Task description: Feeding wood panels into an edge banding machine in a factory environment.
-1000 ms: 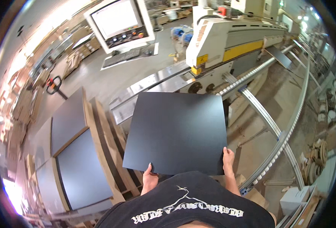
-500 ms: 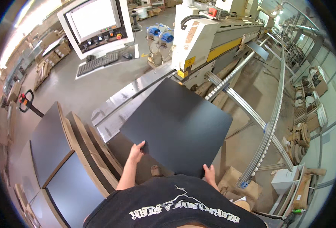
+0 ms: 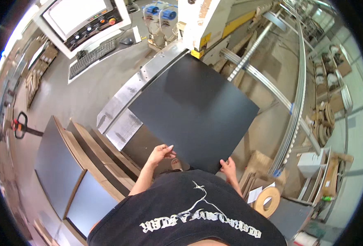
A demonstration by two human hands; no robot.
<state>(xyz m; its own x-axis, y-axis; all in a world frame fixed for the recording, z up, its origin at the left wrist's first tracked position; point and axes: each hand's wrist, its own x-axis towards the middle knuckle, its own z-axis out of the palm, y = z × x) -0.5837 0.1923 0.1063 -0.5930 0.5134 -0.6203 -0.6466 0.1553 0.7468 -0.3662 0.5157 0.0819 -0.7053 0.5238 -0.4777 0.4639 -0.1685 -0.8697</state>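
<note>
A flat black panel (image 3: 198,110) lies tilted in front of me, its far left side along the metal ledge (image 3: 126,96) of a large machine. At its near left edge is my left hand (image 3: 161,154), thumb tip against the edge and fingers curled below; how firmly they grip is hard to see. My right hand (image 3: 228,168) is closed on the near right edge, thumb on top and the other fingers partly hidden beneath. The panel's far corner reaches the yellow-marked part (image 3: 198,53) of the machine.
Stacked dark panels (image 3: 62,156) stand close on my left, beyond them a pallet jack handle (image 3: 20,125). A control screen (image 3: 76,18) and keyboard (image 3: 92,57) are far left. Metal roller rails (image 3: 292,135) run along the right. A tape-like roll (image 3: 266,201) sits near my right side.
My view has shifted forward. The panel sits further along the ledge, toward the machine. My left hand has slid along the edge to the right, nearer my right hand.
</note>
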